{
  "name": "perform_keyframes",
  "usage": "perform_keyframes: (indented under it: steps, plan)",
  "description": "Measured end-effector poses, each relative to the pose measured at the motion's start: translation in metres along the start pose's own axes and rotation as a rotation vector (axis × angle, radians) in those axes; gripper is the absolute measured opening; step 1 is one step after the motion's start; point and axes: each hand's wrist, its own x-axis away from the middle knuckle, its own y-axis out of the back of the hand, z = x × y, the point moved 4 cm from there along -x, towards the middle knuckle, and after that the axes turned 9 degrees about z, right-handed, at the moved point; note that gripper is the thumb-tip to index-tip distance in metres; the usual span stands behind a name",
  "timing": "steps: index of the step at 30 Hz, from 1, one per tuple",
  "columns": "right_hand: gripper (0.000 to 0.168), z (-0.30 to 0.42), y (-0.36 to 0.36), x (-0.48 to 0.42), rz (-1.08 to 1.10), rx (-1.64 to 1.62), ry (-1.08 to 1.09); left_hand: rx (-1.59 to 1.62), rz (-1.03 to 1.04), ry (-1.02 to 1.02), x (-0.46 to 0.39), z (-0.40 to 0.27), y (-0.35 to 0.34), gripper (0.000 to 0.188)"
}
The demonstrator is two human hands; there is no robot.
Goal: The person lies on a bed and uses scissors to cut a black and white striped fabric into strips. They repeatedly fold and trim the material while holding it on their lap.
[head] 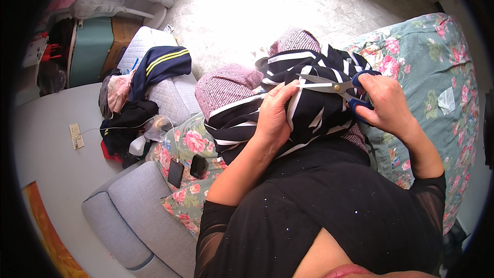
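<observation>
Black fabric with white stripes (235,123) lies gathered across my lap, over patterned pink trousers (222,85). My left hand (276,112) pinches something small between thumb and forefinger above the cloth, close to the scissor tips; what it pinches is too small to tell. In my right hand (386,102) is a pair of scissors (337,87) with dark blue handles. Their blades are spread and point left towards my left fingertips, over the striped cloth.
A floral cover (420,69) is spread at my right and under me. To the left lie a smartphone (176,172) on a cable, a small black case (198,166), heaped clothes (131,123) and a grey cushion (139,200). A white tissue (447,101) rests on the cover.
</observation>
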Motion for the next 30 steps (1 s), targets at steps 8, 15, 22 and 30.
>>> perform_keyframes:
  steps: [8, 15, 22, 30]
  plan:
    - [0.038, 0.000, 0.005, 0.000, 0.002, 0.051, 0.008, -0.016, 0.005, 0.000, 0.000, -0.001, 0.000, 0.019]
    - [0.035, -0.004, 0.007, 0.002, -0.017, 0.062, 0.002, -0.024, -0.004, 0.009, 0.001, -0.003, -0.004, 0.019]
    - [0.033, -0.008, 0.010, 0.000, 0.003, -0.103, -0.100, 0.000, 0.007, 0.005, 0.000, -0.005, -0.004, 0.021]
    - [0.038, 0.000, 0.009, 0.000, -0.011, 0.036, 0.032, -0.011, -0.047, -0.003, 0.002, -0.004, -0.004, 0.015]
